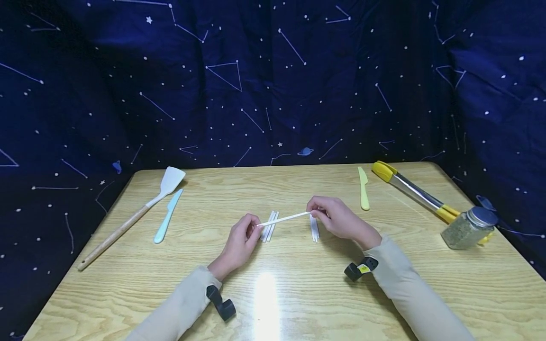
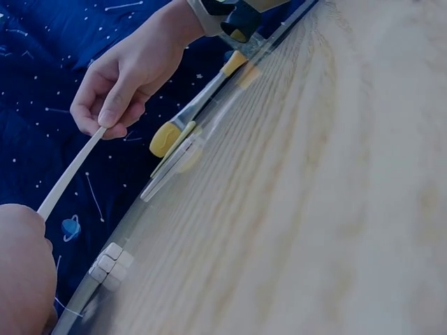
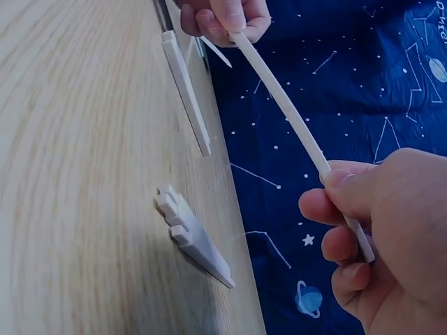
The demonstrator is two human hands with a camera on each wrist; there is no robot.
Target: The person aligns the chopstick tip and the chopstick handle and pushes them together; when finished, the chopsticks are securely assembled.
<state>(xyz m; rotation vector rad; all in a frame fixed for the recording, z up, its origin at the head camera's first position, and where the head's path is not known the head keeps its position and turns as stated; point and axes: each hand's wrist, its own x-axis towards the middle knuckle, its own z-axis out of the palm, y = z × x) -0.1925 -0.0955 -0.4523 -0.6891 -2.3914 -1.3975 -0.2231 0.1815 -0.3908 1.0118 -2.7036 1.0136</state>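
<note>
A thin white stick [image 1: 285, 219] is held up off the table between both hands, slightly tilted, its right end higher in the head view. My left hand [image 1: 240, 242] pinches one end between thumb and fingers. Near the other end, my right hand [image 1: 337, 219] grips it; in the right wrist view a short bit of the stick [image 3: 290, 115] pokes out past the fingers. Below, a left group of similar white sticks [image 1: 268, 228] lies on the table beside the left hand. A right group of white sticks [image 1: 314, 231] lies under the right hand, partly hidden by it.
On the left of the wooden table [image 1: 128, 293] lie a white spatula [image 1: 170, 181] with a wooden handle and a light-blue knife [image 1: 168, 217]. Rightward are a yellow knife [image 1: 363, 189], yellow-tipped tongs [image 1: 414, 189] and a tilted jar [image 1: 468, 229] of dried herbs against the tongs.
</note>
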